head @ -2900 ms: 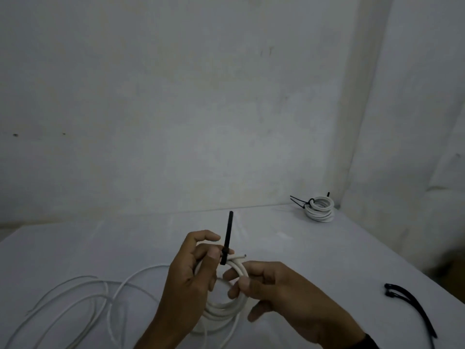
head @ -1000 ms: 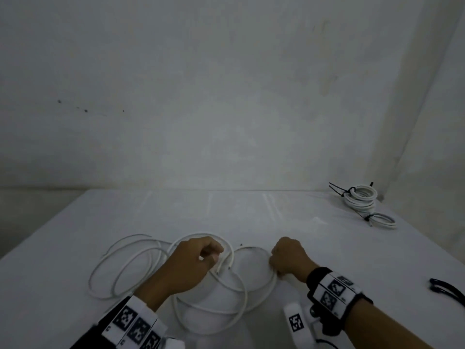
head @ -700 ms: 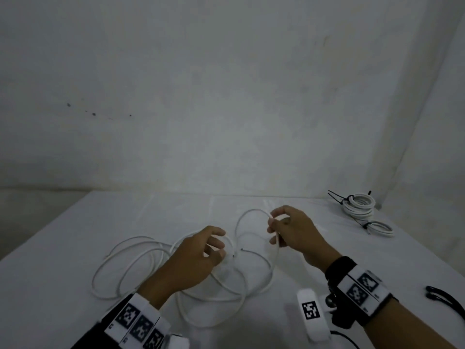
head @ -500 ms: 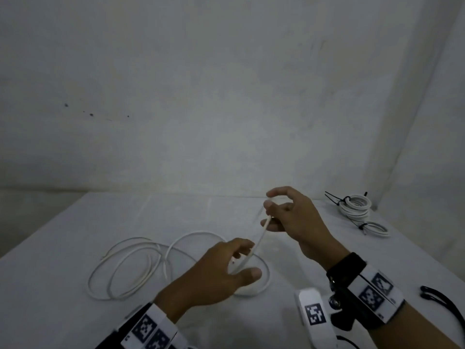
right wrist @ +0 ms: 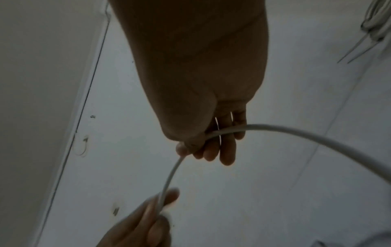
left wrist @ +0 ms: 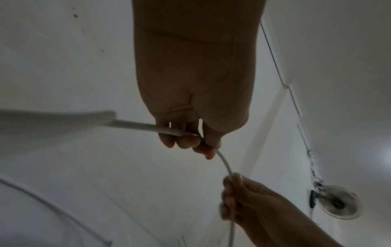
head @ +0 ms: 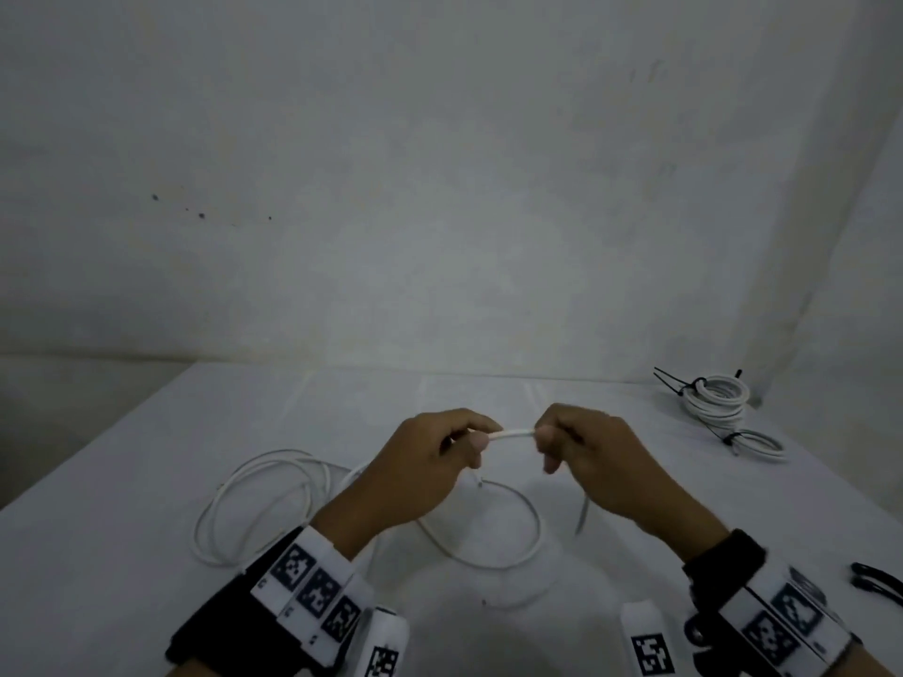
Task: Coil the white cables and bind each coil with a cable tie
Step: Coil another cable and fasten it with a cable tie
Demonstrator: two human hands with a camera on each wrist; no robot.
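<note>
A loose white cable [head: 510,433] is lifted above the white table [head: 146,461], a short stretch of it spanning between my two hands. My left hand [head: 469,439] pinches it between thumb and curled fingers, as the left wrist view shows [left wrist: 196,138]. My right hand [head: 549,439] grips the same cable a little to the right, fingers curled round it [right wrist: 203,138]. The rest of this cable hangs down in a wide loop [head: 518,544] onto the table. More loose white cable loops [head: 254,500] lie at the left.
Bound white coils [head: 716,400] with black ties sit at the back right corner, a smaller tied coil [head: 755,444] in front of them. Loose black cable ties [head: 874,581] lie at the right edge. White walls close the back and right sides.
Since the earliest frame a tied coil has joined the back right pile. My hands picked a loose cable off the table, raised it and came close together, both gripping it.
</note>
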